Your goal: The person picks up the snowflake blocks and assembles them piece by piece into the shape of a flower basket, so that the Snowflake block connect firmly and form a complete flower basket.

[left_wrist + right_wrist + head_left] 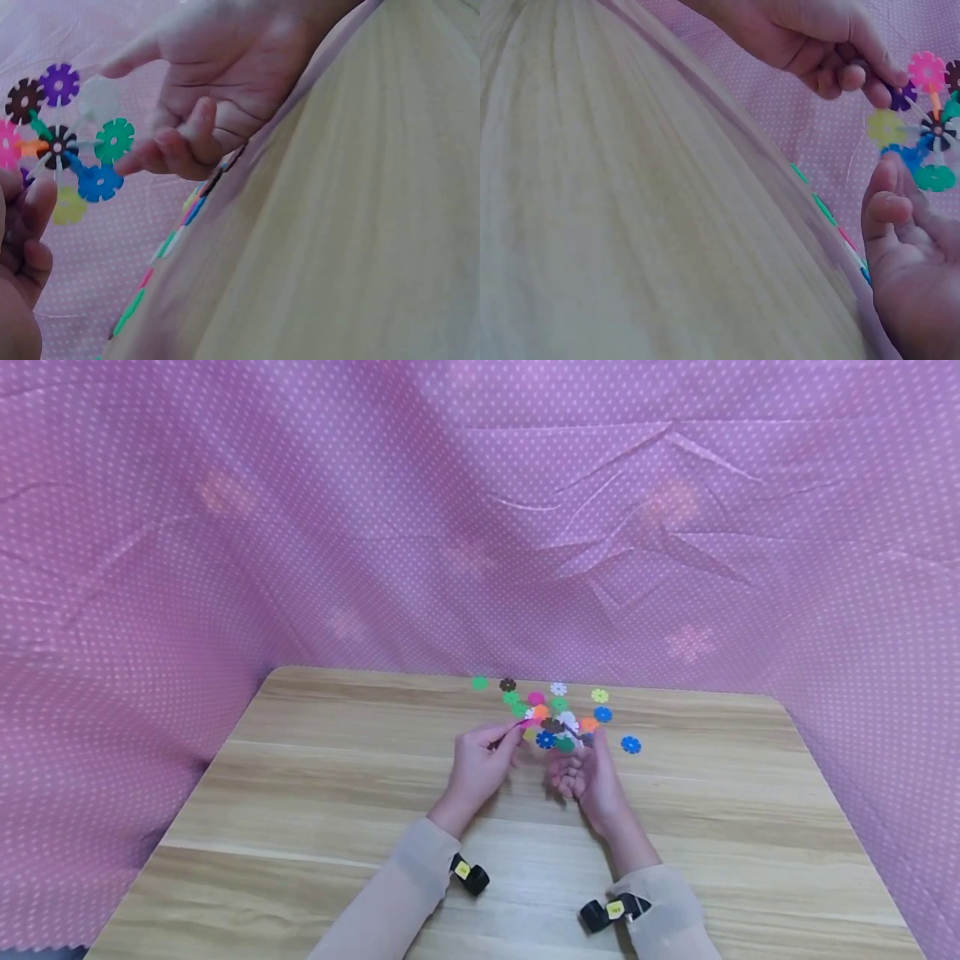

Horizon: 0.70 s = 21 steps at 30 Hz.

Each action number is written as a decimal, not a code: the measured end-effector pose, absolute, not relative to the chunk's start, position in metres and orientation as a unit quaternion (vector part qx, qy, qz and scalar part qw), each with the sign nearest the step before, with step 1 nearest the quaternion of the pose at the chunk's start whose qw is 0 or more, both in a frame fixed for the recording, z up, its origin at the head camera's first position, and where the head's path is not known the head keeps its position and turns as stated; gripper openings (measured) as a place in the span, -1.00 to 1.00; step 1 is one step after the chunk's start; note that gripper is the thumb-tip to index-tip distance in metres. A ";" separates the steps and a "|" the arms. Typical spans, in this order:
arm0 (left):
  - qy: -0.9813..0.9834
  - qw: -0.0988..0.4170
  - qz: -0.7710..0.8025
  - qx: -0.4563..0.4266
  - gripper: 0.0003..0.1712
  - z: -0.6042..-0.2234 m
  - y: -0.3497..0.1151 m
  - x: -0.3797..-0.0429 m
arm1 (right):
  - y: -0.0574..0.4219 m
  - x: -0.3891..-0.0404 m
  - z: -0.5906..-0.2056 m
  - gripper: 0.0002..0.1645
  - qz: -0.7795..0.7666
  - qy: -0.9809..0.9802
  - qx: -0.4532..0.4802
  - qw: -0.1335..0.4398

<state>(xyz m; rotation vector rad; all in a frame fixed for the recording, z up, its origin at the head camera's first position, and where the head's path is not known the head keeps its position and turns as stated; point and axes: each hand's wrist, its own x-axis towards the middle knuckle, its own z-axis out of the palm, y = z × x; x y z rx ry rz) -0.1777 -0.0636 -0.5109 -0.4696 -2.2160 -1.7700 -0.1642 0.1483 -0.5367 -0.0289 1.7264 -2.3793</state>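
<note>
My left hand (482, 764) pinches a purple notched disc (904, 96) between thumb and finger. The purple disc belongs to a wheel-like build of plastic snowflake discs held upright above the table. At its centre is a brown disc (58, 136), with spokes running out to pink, brown, purple, white, green, blue and yellow discs. My right hand (597, 783) is beside the build, palm turned toward it, thumb raised and fingers loosely bent. Its fingertips come right by the blue disc (101, 184) and green disc (114, 142). Nothing lies in its palm.
Several loose discs lie on the wooden table (315, 777) toward its far edge, behind the hands, among them a green one (480, 682), a yellow one (600, 695) and a blue one (631, 745). A pink dotted cloth (450, 527) hangs around the table's back and sides.
</note>
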 end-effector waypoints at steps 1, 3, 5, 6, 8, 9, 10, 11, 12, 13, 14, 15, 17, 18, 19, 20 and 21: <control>-0.760 0.122 -0.615 -0.169 -0.75 -0.512 -0.064 -0.178 | 0.148 -0.165 -0.537 0.23 -0.806 0.583 -0.008 0.103; -0.748 0.095 -0.632 -0.183 -0.71 -0.514 -0.064 -0.180 | 0.149 -0.165 -0.538 0.10 -0.810 0.579 -0.004 0.097; -0.733 0.064 -0.651 -0.186 -0.67 -0.515 -0.066 -0.181 | 0.150 -0.166 -0.539 -0.08 -0.815 0.572 -0.004 0.087; -0.726 0.046 -0.661 -0.184 -0.67 -0.516 -0.067 -0.182 | 0.150 -0.166 -0.539 -0.17 -0.819 0.567 -0.003 0.083; -0.713 0.014 -0.679 -0.173 -0.66 -0.517 -0.069 -0.183 | 0.152 -0.165 -0.539 -0.34 -0.829 0.555 -0.002 0.077; -0.709 0.001 -0.686 -0.163 -0.65 -0.517 -0.070 -0.184 | 0.152 -0.165 -0.539 -0.41 -0.833 0.548 -0.006 0.077; -0.706 -0.014 -0.692 -0.149 -0.64 -0.517 -0.070 -0.184 | 0.153 -0.164 -0.538 -0.47 -0.837 0.541 -0.010 0.077; -0.703 -0.027 -0.697 -0.137 -0.63 -0.517 -0.071 -0.185 | 0.153 -0.164 -0.538 -0.53 -0.843 0.533 -0.012 0.078; -0.700 -0.037 -0.701 -0.127 -0.62 -0.517 -0.071 -0.186 | 0.154 -0.164 -0.538 -0.57 -0.847 0.525 -0.017 0.079; -0.699 -0.045 -0.704 -0.122 -0.61 -0.518 -0.071 -0.186 | 0.154 -0.164 -0.537 -0.60 -0.852 0.517 -0.020 0.080; -0.696 -0.052 -0.706 -0.116 -0.61 -0.518 -0.072 -0.186 | 0.154 -0.163 -0.537 -0.62 -0.857 0.508 -0.024 0.081; -0.695 -0.058 -0.708 -0.113 -0.60 -0.518 -0.072 -0.187 | 0.154 -0.163 -0.537 -0.64 -0.860 0.502 -0.025 0.082; -0.697 -0.066 -0.704 -0.117 -0.58 -0.519 -0.072 -0.188 | 0.154 -0.162 -0.537 -0.68 -0.863 0.497 -0.030 0.082; -0.698 -0.069 -0.703 -0.121 -0.57 -0.520 -0.072 -0.188 | 0.154 -0.162 -0.537 -0.69 -0.864 0.496 -0.032 0.082; -0.698 -0.071 -0.701 -0.124 -0.56 -0.520 -0.071 -0.188 | 0.153 -0.162 -0.537 -0.72 -0.865 0.494 -0.031 0.080; -0.700 -0.072 -0.699 -0.125 -0.55 -0.520 -0.071 -0.188 | 0.153 -0.162 -0.537 -0.74 -0.866 0.493 -0.031 0.079; -0.704 -0.071 -0.695 -0.128 -0.55 -0.520 -0.071 -0.188 | 0.152 -0.161 -0.538 -0.75 -0.866 0.494 -0.030 0.078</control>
